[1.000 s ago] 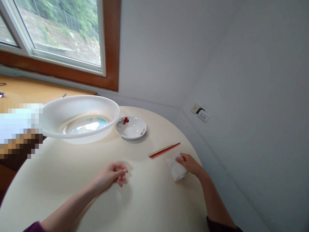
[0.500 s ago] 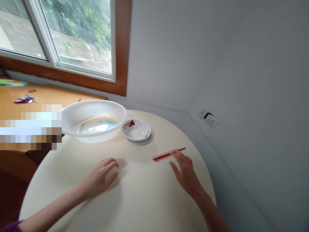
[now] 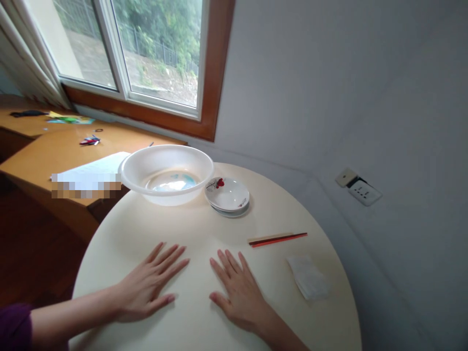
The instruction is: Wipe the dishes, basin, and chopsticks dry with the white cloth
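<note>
My left hand [image 3: 155, 282] rests palm down on the cream round table [image 3: 197, 317], its fingers spread and holding nothing. Beside it on the right, my right hand [image 3: 237, 287] also lies flat with fingers apart. Beyond my right hand are chopsticks [image 3: 280, 239], dark, red and pale ones side by side. A folded white tissue [image 3: 308, 277] lies to the right of that hand. Farther back, a white dish with a red flower [image 3: 227, 195] is stacked on another dish. Left of the dishes stands a large translucent plastic basin [image 3: 166, 187].
A wooden desk [image 3: 44, 156] adjoins the table at the left, bearing white paper [image 3: 93, 169] and some small colourful items [image 3: 90, 140]. The window [image 3: 157, 53] is behind. A wall socket [image 3: 363, 191] sits on the right wall, close to the table's edge.
My right hand has left the chopsticks and moved left and nearer, now flat on the table. My left hand has flattened and spread. The view has turned left, and the tissue now shows.
</note>
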Demonstrator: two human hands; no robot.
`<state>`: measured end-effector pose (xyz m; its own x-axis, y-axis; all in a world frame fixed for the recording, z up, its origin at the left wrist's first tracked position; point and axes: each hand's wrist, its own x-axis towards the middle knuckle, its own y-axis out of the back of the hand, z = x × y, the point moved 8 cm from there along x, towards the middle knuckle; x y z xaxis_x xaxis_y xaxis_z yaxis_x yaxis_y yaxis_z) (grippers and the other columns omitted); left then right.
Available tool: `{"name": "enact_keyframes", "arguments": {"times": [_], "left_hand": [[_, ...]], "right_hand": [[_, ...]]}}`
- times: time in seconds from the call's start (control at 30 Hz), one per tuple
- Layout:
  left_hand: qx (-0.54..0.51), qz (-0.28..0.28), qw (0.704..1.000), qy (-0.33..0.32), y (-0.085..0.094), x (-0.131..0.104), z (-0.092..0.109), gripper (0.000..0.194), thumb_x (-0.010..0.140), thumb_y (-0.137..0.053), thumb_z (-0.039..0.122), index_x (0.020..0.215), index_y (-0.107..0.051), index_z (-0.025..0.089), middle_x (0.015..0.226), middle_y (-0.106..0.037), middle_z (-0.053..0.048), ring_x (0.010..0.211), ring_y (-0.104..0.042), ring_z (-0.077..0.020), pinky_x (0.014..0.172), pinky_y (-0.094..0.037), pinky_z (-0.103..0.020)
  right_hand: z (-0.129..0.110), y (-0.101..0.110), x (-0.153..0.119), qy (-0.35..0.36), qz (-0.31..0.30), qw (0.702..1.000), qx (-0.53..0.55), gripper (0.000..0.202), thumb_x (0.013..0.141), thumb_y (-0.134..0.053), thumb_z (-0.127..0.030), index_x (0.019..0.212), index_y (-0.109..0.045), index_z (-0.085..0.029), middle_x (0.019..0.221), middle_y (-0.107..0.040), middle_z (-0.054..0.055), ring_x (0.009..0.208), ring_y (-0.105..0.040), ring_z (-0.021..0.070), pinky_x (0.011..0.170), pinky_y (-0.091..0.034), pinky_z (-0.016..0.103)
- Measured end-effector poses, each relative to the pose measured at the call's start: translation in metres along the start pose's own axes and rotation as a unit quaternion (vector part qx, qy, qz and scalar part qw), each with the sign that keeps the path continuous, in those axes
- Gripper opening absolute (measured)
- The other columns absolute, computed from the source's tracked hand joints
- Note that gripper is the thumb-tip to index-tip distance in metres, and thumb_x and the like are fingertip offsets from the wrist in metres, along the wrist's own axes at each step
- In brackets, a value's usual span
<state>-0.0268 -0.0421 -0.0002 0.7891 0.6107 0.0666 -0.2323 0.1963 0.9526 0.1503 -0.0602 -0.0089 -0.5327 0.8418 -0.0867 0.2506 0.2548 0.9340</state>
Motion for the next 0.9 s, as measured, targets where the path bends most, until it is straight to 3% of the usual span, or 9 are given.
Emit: {"name": "enact_keyframes", "arguments": {"times": [0.67, 0.9], "left_hand": [[0.001, -0.020, 1.000, 0.018, -0.0036, 0.0003, -0.0024, 0.067, 0.085, -0.044, 0.043, 0.142, -0.010, 0.033, 0.149, -0.016, -0.003, 0.136, -0.017, -0.0277, 0.110, 0.000, -0.048], [-0.033, 0.003, 0.999, 0.016, 0.0005, 0.0008, -0.0013, 0.065, 0.085, -0.046, 0.038, 0.142, -0.015, 0.035, 0.148, -0.020, -0.002, 0.135, -0.020, -0.0281, 0.110, -0.004, -0.048]], "right_hand": [[-0.0003, 0.0011, 0.0005, -0.002, 0.002, 1.000, 0.021, 0.062, 0.089, -0.033, -0.055, 0.142, -0.019, -0.028, 0.149, -0.013, 0.005, 0.137, -0.008, 0.0244, 0.110, -0.003, 0.052], [-0.0004, -0.0006, 0.0010, 0.000, 0.001, 1.000, 0.018, 0.062, 0.089, -0.035, -0.053, 0.143, -0.017, -0.029, 0.149, -0.012, 0.005, 0.137, -0.007, 0.0262, 0.109, -0.004, 0.054]]}}
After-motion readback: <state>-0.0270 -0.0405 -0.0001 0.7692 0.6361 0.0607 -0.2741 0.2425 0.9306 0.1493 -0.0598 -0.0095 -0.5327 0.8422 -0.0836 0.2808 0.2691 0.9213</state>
